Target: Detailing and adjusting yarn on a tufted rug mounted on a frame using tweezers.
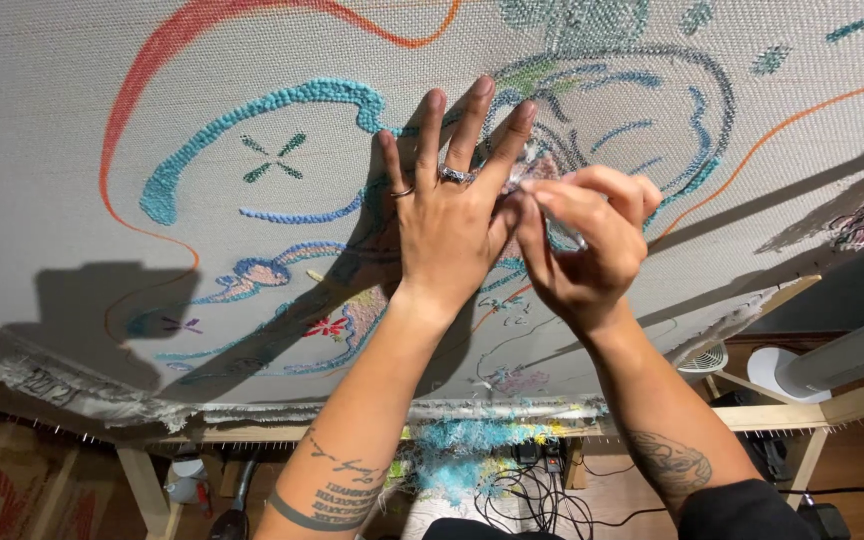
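Note:
A large pale tufting cloth (72, 120) stretched on a wooden frame (252, 432) fills the view, with blue, teal and pink yarn loops and orange drawn lines. My left hand (449, 205) lies flat on the cloth with fingers spread, rings on two fingers, over a pink and blue tufted patch. My right hand (580, 232) sits just to the right of it, thumb and fingertips pinched together at the cloth; what they pinch is too small to tell, perhaps a yarn strand.
A teal and blue yarn tangle (462, 450) hangs under the frame's lower bar. Black cables (532, 495) lie on the floor below. A white fan (704, 358) and a white cylinder (842, 355) stand at the right. A wooden leg (142, 485) is at lower left.

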